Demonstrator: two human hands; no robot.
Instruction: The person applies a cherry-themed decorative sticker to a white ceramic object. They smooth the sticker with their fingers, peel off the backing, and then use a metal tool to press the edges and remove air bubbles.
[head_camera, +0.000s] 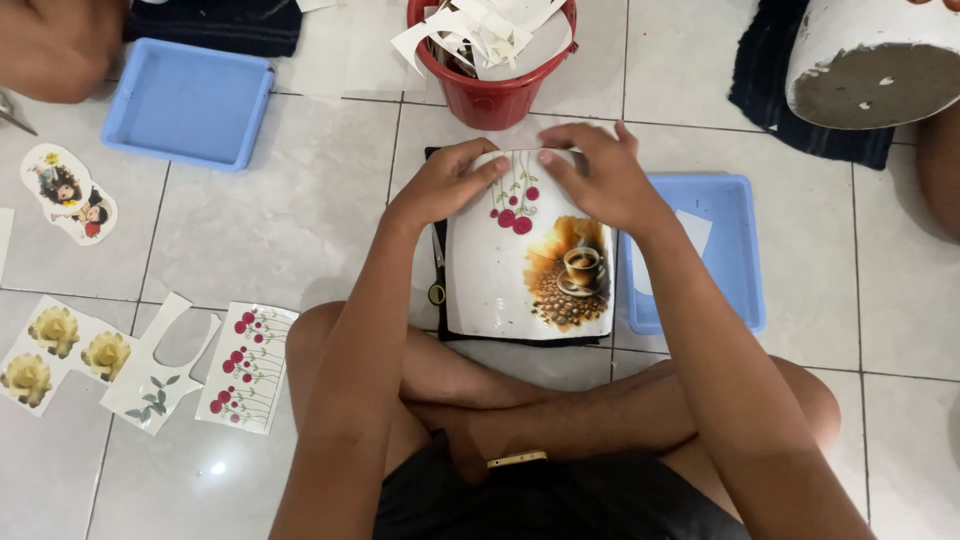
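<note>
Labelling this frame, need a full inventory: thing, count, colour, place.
white pot: 1, white with coffee and red-flower pictures, centre, under both hands
dark cloth: 1, black, beneath the pot
trays: 2, blue, upper left and right of pot
bucket: 1, red, paper scraps inside, top centre
sticker sheets: several, flowers and figures, floor at left
second pot: 1, white, top right
left hand: on pot's top edge
right hand: on pot's top edge

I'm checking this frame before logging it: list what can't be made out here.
Head view only:
- Far rim of the white pot: covered by the left hand and right hand.
- Scissors: mostly hidden by the pot.
- Second pot: cut off by the top edge.
- Red bucket: contents below the paper scraps hidden.
</note>
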